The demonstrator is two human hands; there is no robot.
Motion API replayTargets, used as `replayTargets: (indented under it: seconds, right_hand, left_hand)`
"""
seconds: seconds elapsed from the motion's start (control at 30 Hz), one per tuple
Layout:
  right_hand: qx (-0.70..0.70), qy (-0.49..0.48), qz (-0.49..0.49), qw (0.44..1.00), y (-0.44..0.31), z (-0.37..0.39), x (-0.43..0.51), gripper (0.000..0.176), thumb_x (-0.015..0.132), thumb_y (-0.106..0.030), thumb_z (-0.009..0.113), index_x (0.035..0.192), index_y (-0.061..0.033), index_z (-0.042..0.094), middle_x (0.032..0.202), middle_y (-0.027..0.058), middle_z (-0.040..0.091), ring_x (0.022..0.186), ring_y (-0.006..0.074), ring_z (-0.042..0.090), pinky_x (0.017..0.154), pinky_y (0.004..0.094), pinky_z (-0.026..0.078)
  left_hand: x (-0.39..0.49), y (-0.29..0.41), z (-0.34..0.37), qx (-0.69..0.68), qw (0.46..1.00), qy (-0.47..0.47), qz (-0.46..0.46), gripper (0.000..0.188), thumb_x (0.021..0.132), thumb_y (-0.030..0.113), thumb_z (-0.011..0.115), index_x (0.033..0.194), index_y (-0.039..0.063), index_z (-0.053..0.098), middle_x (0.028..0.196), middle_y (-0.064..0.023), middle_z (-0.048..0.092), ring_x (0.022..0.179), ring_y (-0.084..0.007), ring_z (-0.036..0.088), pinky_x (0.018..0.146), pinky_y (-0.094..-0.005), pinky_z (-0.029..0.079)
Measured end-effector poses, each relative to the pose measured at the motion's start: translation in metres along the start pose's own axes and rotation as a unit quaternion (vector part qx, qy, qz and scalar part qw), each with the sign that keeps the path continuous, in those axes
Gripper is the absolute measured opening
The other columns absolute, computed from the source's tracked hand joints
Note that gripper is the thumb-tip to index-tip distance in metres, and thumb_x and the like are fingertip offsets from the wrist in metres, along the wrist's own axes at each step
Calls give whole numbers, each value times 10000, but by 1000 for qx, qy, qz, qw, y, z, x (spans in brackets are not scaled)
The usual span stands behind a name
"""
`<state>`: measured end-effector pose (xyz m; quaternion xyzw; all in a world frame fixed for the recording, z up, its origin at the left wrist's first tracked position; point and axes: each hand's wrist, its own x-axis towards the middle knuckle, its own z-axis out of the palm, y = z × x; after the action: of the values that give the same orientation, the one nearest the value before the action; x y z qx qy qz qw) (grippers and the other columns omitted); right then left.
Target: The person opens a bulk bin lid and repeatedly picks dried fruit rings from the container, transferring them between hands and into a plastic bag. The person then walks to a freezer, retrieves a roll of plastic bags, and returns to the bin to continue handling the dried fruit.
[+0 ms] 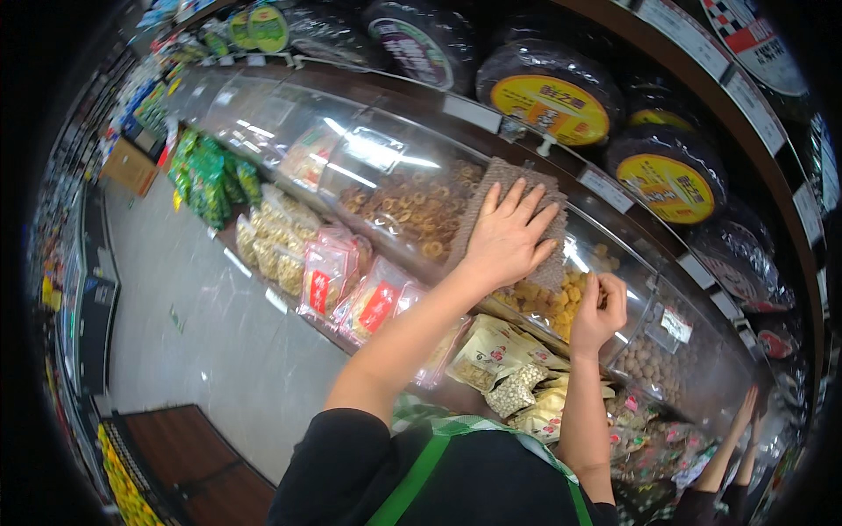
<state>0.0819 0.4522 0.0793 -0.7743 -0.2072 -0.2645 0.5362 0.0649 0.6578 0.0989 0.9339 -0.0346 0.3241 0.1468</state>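
A brown textured cloth [487,191] lies on the clear plastic lid of a row of bulk food bins [368,154]. Flat on it, fingers spread, my left hand [510,230] presses it against the lid. My right hand [600,309] is curled just above the lid over a bin of yellow dried pieces [559,306]; whether something small is between its fingers cannot be made out. Brown dried rings [408,204] show through the lid left of the cloth, and round brown nuts or fruits [648,361] fill a bin at the right.
Bagged dry goods [329,263] and cream packets [490,352] line the ledge below the bins. Dark round wrapped packages [549,95] stand on the shelf above, behind a rail with price tags [605,187]. Another person's arms [730,434] reach in at the lower right. A cardboard box [129,166] stands left.
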Motion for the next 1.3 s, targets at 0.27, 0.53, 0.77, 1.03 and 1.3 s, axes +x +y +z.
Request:
replayTargets:
  seconds: [0.27, 0.53, 0.77, 1.03, 1.3]
  right_hand:
    - [-16, -15, -164, 986, 4, 1, -5, 79, 883, 82, 721, 908, 40, 659, 884, 100, 644, 626, 148, 526, 517, 275, 417]
    - [-78, -21, -192, 978, 2, 3, -3, 97, 869, 69, 735, 882, 46, 642, 872, 112, 638, 587, 174, 518, 518, 273, 420]
    - [-197, -10, -164, 967, -3, 18, -8, 115, 825, 83, 741, 874, 31, 651, 828, 132, 631, 608, 263, 570, 529, 334, 449]
    - [-230, -8, -83, 970, -59, 63, -28, 84, 884, 36, 728, 901, 33, 646, 852, 100, 639, 725, 153, 562, 600, 268, 436]
    - [-151, -271, -157, 938, -122, 176, -35, 99, 796, -1, 784, 805, 3, 685, 799, 127, 637, 693, 285, 647, 591, 373, 522]
  left_hand:
    - [-14, -17, -2, 5, 997, -38, 66, 570, 902, 396, 676, 1405, 143, 585, 1522, -143, 494, 1420, -372, 438, 1172, -580, 308]
    - [-99, -153, -87, 126, 986, -99, 45, 734, 813, 370, 767, 1472, 170, 515, 1611, -110, 393, 1505, -336, 333, 1223, -540, 240]
    - [-124, -221, -94, 51, 989, -46, 133, 616, 679, 247, 837, 1267, 179, 667, 1473, -85, 567, 1392, -306, 496, 1147, -498, 350]
    - [-72, -221, -135, -34, 978, 73, 193, 232, 835, 180, 703, 1063, 167, 743, 1155, -43, 742, 1138, -270, 688, 993, -436, 495]
    - [94, -232, -164, -56, 985, 28, 161, 324, 810, 235, 815, 1073, 61, 740, 904, -129, 722, 842, -323, 699, 739, -399, 550]
